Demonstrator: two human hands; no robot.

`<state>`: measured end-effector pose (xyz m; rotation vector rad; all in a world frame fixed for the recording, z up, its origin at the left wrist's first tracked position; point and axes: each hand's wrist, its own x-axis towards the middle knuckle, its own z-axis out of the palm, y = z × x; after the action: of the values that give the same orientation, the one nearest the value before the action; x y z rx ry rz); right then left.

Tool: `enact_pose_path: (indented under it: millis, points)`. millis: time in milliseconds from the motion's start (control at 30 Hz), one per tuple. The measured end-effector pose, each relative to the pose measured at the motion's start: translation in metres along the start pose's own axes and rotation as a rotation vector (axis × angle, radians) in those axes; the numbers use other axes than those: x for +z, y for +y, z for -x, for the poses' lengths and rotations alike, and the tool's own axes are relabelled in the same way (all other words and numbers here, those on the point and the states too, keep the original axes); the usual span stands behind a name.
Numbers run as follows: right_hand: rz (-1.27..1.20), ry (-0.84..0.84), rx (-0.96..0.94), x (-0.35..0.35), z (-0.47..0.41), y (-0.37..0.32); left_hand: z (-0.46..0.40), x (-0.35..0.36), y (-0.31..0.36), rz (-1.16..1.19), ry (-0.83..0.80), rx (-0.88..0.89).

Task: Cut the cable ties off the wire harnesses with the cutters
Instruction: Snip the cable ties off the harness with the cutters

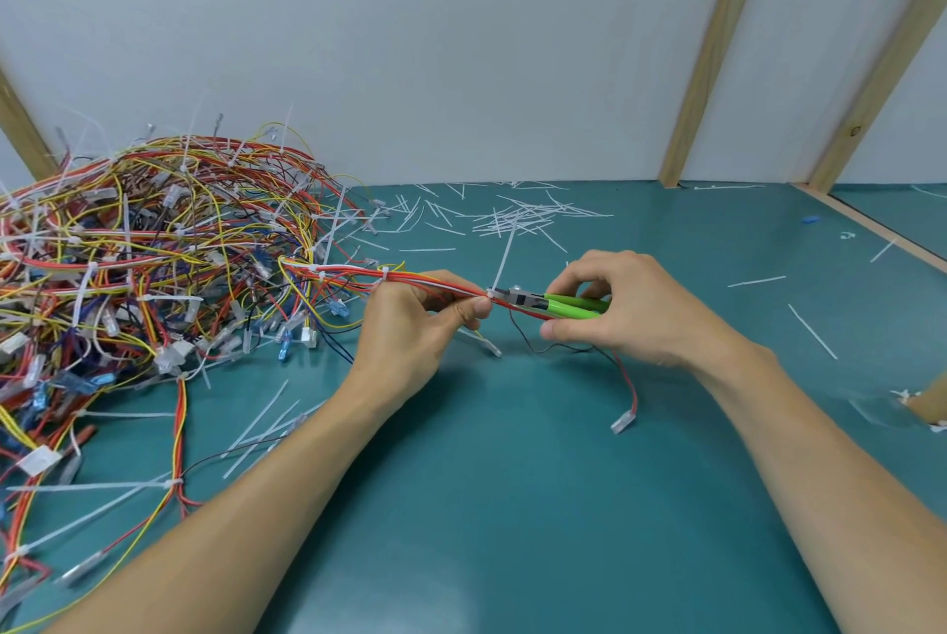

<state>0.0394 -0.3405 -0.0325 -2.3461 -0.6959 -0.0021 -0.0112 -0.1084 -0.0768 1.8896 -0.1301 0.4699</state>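
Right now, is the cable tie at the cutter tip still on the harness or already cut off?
Still on: the cable tie wraps the harness, tail sticking up, with the cutters at its head.

The pile of wire harnesses [128, 275] runs off the left edge. The right hand [622, 308] covers most of the cutters' [556, 304] green handles, and its grip hides their rear ends. The cutter tips are too small to tell whether they touch the cable tie [505, 257]. A tan object [930, 403] is cut off at the right edge.
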Motion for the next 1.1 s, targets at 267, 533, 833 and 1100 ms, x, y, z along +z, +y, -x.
enact_pose_path:
  millis: [267, 533, 833, 1100]
  points:
    - [0.089, 0.019, -0.001, 0.0001, 0.0006, 0.0003, 0.0004, 0.0013, -0.0023, 0.022, -0.008, -0.019]
    - [0.179, 0.05, -0.032, -0.0005, 0.0011, -0.0014, 0.0019, 0.0025, -0.0021, 0.031, -0.012, -0.035]
    - [0.238, 0.055, -0.009, -0.0004, 0.0026, -0.0043, 0.0031, 0.0027, -0.0014, 0.039, -0.02, -0.016]
    - [0.259, 0.046, -0.003, 0.0006, 0.0024, -0.0049, 0.0034, 0.002, -0.002, 0.04, -0.024, -0.015]
